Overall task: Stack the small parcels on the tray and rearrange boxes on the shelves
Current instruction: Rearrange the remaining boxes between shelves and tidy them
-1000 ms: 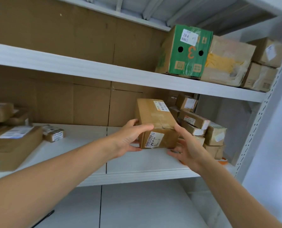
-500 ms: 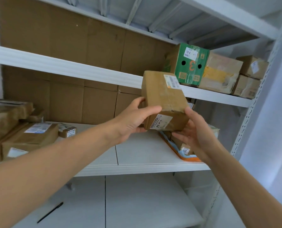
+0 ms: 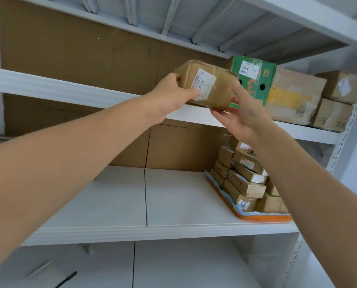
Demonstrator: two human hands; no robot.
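Motion blurs the box and its label, leaving the print unreadable. The box and the right hand cover the left side of the green box. The right forearm hides part of the parcels and tray. The bottom edge clips a pen.

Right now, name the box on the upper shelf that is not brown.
The green box marked with a red 3, right of the held parcel; every other box there is brown.

a single view, worn on the person's head; it faces the shelving straight on, tilted slightly upward, catching the underside of the top shelf; close, within reach of the boards; wide-angled, the right upright leaning inward
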